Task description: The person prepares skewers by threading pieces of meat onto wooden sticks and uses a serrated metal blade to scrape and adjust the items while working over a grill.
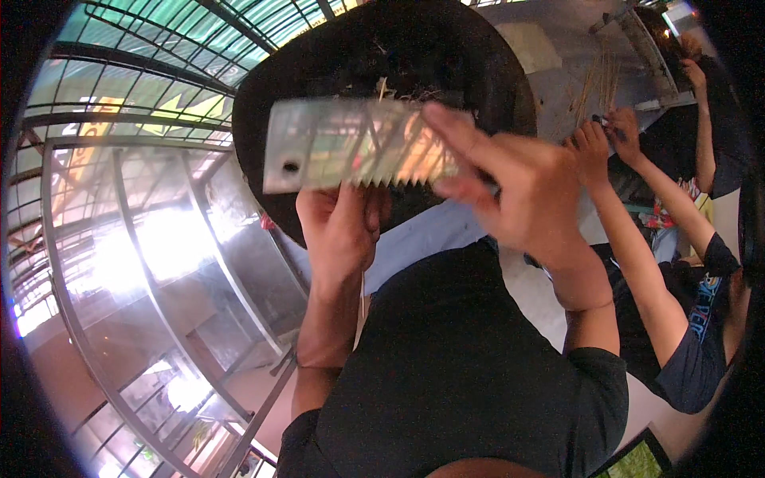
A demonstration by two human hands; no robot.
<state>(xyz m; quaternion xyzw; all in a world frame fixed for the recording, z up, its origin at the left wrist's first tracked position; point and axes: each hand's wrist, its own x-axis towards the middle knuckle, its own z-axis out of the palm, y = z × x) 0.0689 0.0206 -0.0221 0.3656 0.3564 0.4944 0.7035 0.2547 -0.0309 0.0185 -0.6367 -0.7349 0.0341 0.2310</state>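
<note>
in the head view we look down on a broad, dark round pan (303, 68), with a few pale, fibrous scraps (382, 84) lying in it; its inside is so dark that we can't fairly say how deep it is. over its near part we see a wide metal blade (351, 135), held flat side up toward us, with a round hole near its left end and a jagged lower edge. our right hand (526, 183) is curled closed around the blade's right end, the index finger stretched along its face. our left hand (339, 227) is just below the blade's lower edge, closed, thumb pressed to the bent fingers, and a thin pale stick (363, 296) runs down from under it. for room, the pan's left rim leaves a gap before a metal-framed glass panel (135, 239), and behind that side stands a wire grille (159, 48). below the pan, a strip of pale blue surface (430, 231) shows between our two forearms. the right side is tighter: a co-worker's hands (590, 147) are near our right knuckles, and beyond them a loose bunch of thin sticks (598, 88) lies on a grey surface (562, 99).
</note>
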